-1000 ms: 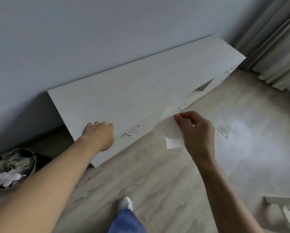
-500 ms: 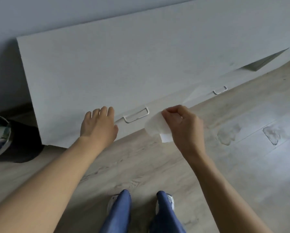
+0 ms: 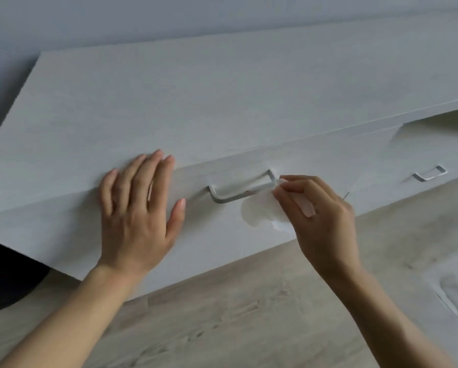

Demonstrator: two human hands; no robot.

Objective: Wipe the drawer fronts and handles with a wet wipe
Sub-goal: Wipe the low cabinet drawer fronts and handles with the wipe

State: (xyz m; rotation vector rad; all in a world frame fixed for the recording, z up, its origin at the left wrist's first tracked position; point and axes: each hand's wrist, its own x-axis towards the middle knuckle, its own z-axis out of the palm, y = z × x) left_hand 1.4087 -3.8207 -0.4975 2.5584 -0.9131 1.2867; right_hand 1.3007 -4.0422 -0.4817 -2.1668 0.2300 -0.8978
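We're spreading L hand (image 3: 134,213) flat on drawer front (image 3: 212,240) to steady it, R hand (image 3: 320,216) pinching wet wipe (image 3: 259,212) at handle (image 3: 238,194).

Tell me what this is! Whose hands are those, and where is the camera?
There is no machine here, just a person cleaning. The camera sits on their head and looks down, so you see their own two arms reaching out. The left hand lies flat against a low pale cabinet, fingers straight. The right hand pinches a white wet wipe at the right end of a drawer handle. A second handle shows farther right. Below it all is the wooden floor.
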